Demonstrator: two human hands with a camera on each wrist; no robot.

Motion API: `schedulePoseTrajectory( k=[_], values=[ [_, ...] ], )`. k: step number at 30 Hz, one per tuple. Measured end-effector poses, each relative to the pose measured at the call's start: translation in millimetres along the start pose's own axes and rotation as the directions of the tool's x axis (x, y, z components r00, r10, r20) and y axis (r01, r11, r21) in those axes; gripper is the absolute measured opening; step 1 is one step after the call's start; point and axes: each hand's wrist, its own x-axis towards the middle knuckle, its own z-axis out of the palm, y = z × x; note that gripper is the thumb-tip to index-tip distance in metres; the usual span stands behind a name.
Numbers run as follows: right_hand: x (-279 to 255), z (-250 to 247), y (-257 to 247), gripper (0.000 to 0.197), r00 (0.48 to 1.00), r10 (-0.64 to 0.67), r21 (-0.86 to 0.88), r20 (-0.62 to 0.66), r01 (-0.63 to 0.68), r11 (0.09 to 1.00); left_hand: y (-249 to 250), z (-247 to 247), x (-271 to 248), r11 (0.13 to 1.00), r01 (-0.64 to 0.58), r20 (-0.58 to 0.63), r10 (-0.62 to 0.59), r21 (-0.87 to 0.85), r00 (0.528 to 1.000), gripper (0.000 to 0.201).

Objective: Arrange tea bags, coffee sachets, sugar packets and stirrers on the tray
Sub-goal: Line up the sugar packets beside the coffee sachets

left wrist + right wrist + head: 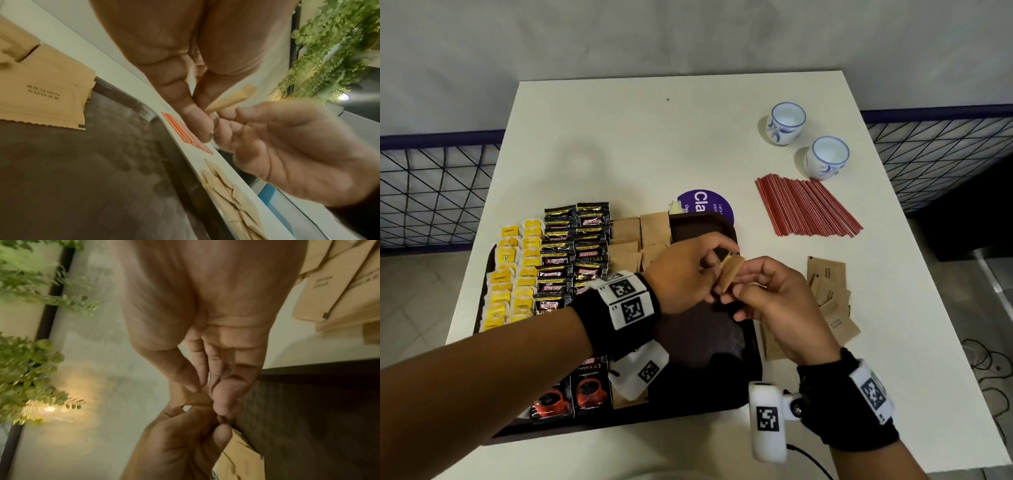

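Left hand (685, 274) and right hand (774, 301) both pinched on one brown sugar packet (730, 274), held above the tray (751, 363), its "BROWN SUGAR" print read only in the wrist views, stirrers (806, 205) laid on the counter (654, 137), seen whole only from the head.

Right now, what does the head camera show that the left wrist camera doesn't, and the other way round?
Only the head view shows the yellow tea bags, black coffee sachets and two blue-and-white cups.

Only the left wrist view shows the "BROWN SUGAR" print on a tray packet and leafy plants.

Both show the left hand and right hand pinching one sugar packet above the tray, plus red stirrers and loose packets on the table.
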Motion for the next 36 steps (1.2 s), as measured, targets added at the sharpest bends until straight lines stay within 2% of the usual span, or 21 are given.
schedulePoseTrajectory(
  k=[3, 5, 7, 9, 11, 13, 16, 18, 20, 21, 24, 27, 29, 31, 33, 36],
  values=[
    [-0.7, 3.6, -1.8, 0.017, 0.999, -0.032, -0.033, -0.014, 0.032, 0.999, -4.4, 8.6, -3.4, 1.000, -0.008, -0.076, 0.009, 0.024, 0.997, 0.034],
    [0.9, 5.2, -0.4, 0.008, 0.993, -0.071, -0.093, -0.094, 0.062, 0.994, -6.2, 12.4, -4.3, 0.999, 0.032, -0.052, -0.032, 0.006, 0.998, 0.027],
    [2.9, 4.2, 0.4, 0.010, 0.984, -0.092, -0.134, -0.152, 0.072, 0.988, -7.2, 13.9, -4.6, 0.998, 0.064, -0.030, -0.065, -0.023, 0.997, 0.023],
    [2.3, 5.5, -4.2, 0.005, 0.992, -0.070, -0.131, -0.107, 0.055, 0.990, -7.5, 13.2, -3.4, 0.999, 0.047, -0.064, -0.045, 0.021, 0.997, 0.027],
    [0.7, 9.3, -7.8, 0.009, 0.997, -0.070, -0.159, -0.045, 0.063, 0.985, -6.9, 12.2, -2.4, 0.993, 0.052, -0.107, -0.041, 0.103, 0.993, 0.035],
    [2.5, 11.1, -7.1, 0.007, 0.991, -0.115, -0.260, -0.064, 0.095, 0.961, -5.9, 11.7, -1.9, 0.989, 0.053, -0.130, -0.035, 0.138, 0.991, 0.040],
    [9.0, 0.3, -3.1, 0.019, 0.979, -0.193, -0.496, -0.073, 0.132, 0.858, -3.5, 8.1, -1.8, 0.984, -0.036, -0.139, 0.061, 0.174, 0.989, 0.045],
    [9.7, -5.4, -4.8, 0.019, 0.980, -0.198, -0.581, -0.021, 0.149, 0.800, -0.2, 4.1, -0.8, 0.986, -0.058, -0.129, 0.078, 0.155, 0.988, 0.030],
    [8.0, -7.1, -7.9, 0.016, 0.978, -0.211, -0.595, 0.006, 0.173, 0.785, 1.7, -0.6, 1.3, 0.989, -0.056, -0.107, 0.071, 0.135, 0.992, 0.012],
    [6.8, -8.4, -9.3, 0.015, 0.977, -0.212, -0.599, 0.002, 0.171, 0.783, 1.9, -3.9, 2.4, 0.987, -0.048, -0.094, 0.063, 0.153, 0.994, 0.010],
    [2.4, -29.6, -8.0, 0.025, 0.981, -0.173, -0.635, -0.094, 0.075, 0.769, -2.9, -24.8, 3.5, 0.966, 0.014, -0.046, -0.003, 0.258, 0.999, 0.015],
    [-5.6, -71.0, 3.3, 0.038, 0.957, -0.160, -0.736, -0.241, -0.073, 0.673, -10.9, -53.6, -2.1, 0.937, 0.092, -0.061, -0.076, 0.336, 0.995, 0.021],
    [-14.5, -95.0, 13.1, 0.045, 0.942, -0.051, -0.756, -0.332, -0.234, 0.611, -16.3, -66.2, -6.2, 0.919, 0.148, -0.084, -0.126, 0.366, 0.988, 0.017],
    [-22.2, -108.9, 23.4, 0.049, 0.924, 0.035, -0.753, -0.381, -0.332, 0.568, -20.8, -72.5, -8.3, 0.901, 0.209, -0.101, -0.184, 0.379, 0.978, 0.015],
    [-24.8, -114.1, 32.2, 0.048, 0.912, 0.062, -0.746, -0.404, -0.369, 0.554, -24.8, -75.5, -8.2, 0.875, 0.230, -0.081, -0.216, 0.426, 0.973, 0.017],
    [-22.4, -114.4, 41.1, 0.034, 0.915, 0.046, -0.744, -0.401, -0.355, 0.567, -27.0, -77.2, -8.4, 0.848, 0.204, -0.014, -0.226, 0.488, 0.974, 0.018]
  ],
)
